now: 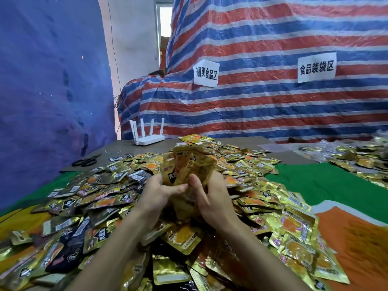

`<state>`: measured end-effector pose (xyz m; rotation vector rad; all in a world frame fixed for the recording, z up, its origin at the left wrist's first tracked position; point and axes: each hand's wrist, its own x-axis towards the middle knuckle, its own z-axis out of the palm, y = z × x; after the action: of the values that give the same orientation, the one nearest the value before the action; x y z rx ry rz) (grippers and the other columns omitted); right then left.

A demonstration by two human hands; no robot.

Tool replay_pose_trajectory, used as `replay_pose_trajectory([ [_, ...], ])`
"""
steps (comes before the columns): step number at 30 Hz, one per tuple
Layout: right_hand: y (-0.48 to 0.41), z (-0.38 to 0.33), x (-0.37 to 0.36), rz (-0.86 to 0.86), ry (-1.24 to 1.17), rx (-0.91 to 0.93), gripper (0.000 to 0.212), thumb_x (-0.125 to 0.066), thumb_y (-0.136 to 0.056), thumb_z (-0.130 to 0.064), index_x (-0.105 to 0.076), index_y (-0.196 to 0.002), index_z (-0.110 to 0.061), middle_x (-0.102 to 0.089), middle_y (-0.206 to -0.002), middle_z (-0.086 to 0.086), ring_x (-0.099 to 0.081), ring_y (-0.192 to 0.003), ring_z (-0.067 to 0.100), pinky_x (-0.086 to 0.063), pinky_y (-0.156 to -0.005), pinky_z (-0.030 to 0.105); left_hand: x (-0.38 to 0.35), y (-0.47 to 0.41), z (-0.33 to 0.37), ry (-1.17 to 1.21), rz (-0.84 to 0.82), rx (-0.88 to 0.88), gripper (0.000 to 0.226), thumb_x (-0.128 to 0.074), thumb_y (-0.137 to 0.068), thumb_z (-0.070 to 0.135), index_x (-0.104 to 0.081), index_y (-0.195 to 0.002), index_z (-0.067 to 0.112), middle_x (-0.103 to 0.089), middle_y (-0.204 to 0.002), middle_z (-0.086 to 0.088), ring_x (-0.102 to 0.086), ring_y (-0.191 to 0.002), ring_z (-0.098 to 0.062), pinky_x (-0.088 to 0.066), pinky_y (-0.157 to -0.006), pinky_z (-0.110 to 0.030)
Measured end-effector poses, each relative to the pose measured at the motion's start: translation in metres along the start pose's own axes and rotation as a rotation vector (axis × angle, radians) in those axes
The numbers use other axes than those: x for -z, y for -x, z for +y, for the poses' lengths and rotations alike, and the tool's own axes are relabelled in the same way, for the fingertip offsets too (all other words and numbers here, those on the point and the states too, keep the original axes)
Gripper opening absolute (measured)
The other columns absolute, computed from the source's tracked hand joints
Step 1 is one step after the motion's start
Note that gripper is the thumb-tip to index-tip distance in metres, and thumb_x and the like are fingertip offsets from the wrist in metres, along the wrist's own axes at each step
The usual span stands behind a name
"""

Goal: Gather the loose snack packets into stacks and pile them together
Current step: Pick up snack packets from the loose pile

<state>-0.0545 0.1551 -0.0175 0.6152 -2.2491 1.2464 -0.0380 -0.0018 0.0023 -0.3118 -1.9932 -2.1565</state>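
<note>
A wide heap of loose gold and dark snack packets (109,198) covers the table in front of me. Above its middle I hold an upright stack of gold packets (186,164), blurred at its top. My left hand (157,194) grips the stack from the left, thumb across its front. My right hand (210,198) grips it from the right, thumb up against the packets. Both forearms reach in from the bottom edge over the heap.
Black scissors (86,161) lie at the table's far left, and a white router (148,136) with several antennas stands behind the heap. More packets (361,158) lie at the far right. Green cloth (315,181) and orange cloth (357,234) show on the right. A striped tarp (262,106) with paper labels walls the back.
</note>
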Motion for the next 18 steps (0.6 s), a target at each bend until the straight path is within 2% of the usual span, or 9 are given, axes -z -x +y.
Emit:
replay_pose_trajectory([
  [2, 0.003, -0.004, -0.003, -0.037, -0.186, 0.003, 0.038, -0.047, -0.099, -0.047, -0.057, -0.124, -0.021, -0.065, -0.108, -0.007, -0.063, -0.102, 0.008, -0.053, -0.092, 0.043, 0.001, 0.000, 0.004, -0.077, -0.014, -0.053, 0.048, -0.074, -0.058, 0.003, -0.066, -0.105, 0.006, -0.076, -0.096, -0.015, -0.073, -0.090, -0.034, -0.060, -0.074, -0.042],
  [5, 0.005, -0.007, -0.007, -0.032, -0.321, 0.048, 0.056, -0.056, -0.093, -0.035, -0.037, -0.145, -0.029, -0.066, -0.113, -0.009, -0.065, -0.105, 0.007, -0.055, -0.093, 0.033, -0.008, 0.003, 0.003, -0.123, -0.055, -0.147, 0.052, -0.062, -0.065, 0.008, -0.055, -0.116, 0.015, -0.075, -0.095, -0.003, -0.073, -0.089, -0.018, -0.057, -0.068, -0.024],
  [6, 0.005, -0.008, -0.008, -0.017, -0.393, 0.041, 0.059, -0.057, -0.089, -0.037, -0.036, -0.144, -0.033, -0.066, -0.115, -0.006, -0.066, -0.107, 0.010, -0.055, -0.095, 0.036, -0.012, 0.004, -0.002, -0.110, -0.083, -0.169, 0.050, -0.061, -0.069, 0.010, -0.052, -0.118, 0.017, -0.075, -0.095, 0.000, -0.073, -0.088, -0.013, -0.056, -0.068, -0.022],
  [8, 0.004, -0.010, -0.010, 0.035, -0.547, -0.006, 0.052, -0.053, -0.080, -0.044, -0.050, -0.131, -0.033, -0.063, -0.119, 0.007, -0.064, -0.111, 0.024, -0.053, -0.097, 0.051, -0.018, 0.007, -0.012, -0.137, -0.109, -0.209, 0.050, -0.063, -0.075, 0.016, -0.047, -0.122, 0.021, -0.075, -0.095, 0.007, -0.072, -0.092, -0.009, -0.056, -0.074, -0.021],
  [10, 0.004, -0.013, -0.012, 0.130, -0.675, -0.068, 0.045, -0.049, -0.080, -0.046, -0.060, -0.117, -0.024, -0.060, -0.118, 0.019, -0.062, -0.109, 0.035, -0.051, -0.095, 0.060, -0.023, 0.011, -0.022, -0.247, -0.120, -0.267, 0.053, -0.069, -0.075, 0.022, -0.044, -0.122, 0.028, -0.073, -0.101, 0.007, -0.069, -0.100, -0.010, -0.054, -0.084, -0.022],
  [12, 0.004, -0.016, -0.013, 0.221, -0.763, -0.117, 0.042, -0.049, -0.086, -0.050, -0.061, -0.111, -0.018, -0.063, -0.111, 0.023, -0.065, -0.102, 0.039, -0.055, -0.090, 0.060, -0.027, 0.013, -0.027, -0.343, -0.133, -0.364, 0.055, -0.073, -0.075, 0.021, -0.047, -0.121, 0.035, -0.070, -0.109, 0.004, -0.069, -0.103, -0.012, -0.054, -0.087, -0.022],
  [15, 0.003, -0.019, -0.012, 0.275, -0.815, -0.166, 0.045, -0.046, -0.091, -0.053, -0.063, -0.111, -0.016, -0.068, -0.107, 0.020, -0.069, -0.098, 0.036, -0.061, -0.082, 0.048, -0.030, 0.009, -0.025, -0.292, -0.107, -0.424, 0.062, -0.081, -0.065, 0.011, -0.057, -0.119, 0.030, -0.074, -0.104, 0.004, -0.072, -0.098, -0.012, -0.056, -0.082, -0.023],
  [18, 0.004, -0.023, -0.012, 0.232, -0.822, -0.204, 0.057, -0.047, -0.087, -0.062, -0.070, -0.108, -0.014, -0.073, -0.106, 0.018, -0.070, -0.102, 0.035, -0.058, -0.090, 0.052, -0.025, 0.005, -0.018, -0.217, -0.086, -0.431, 0.053, -0.086, -0.055, 0.016, -0.069, -0.105, 0.023, -0.077, -0.093, 0.004, -0.073, -0.086, -0.011, -0.055, -0.074, -0.022],
])
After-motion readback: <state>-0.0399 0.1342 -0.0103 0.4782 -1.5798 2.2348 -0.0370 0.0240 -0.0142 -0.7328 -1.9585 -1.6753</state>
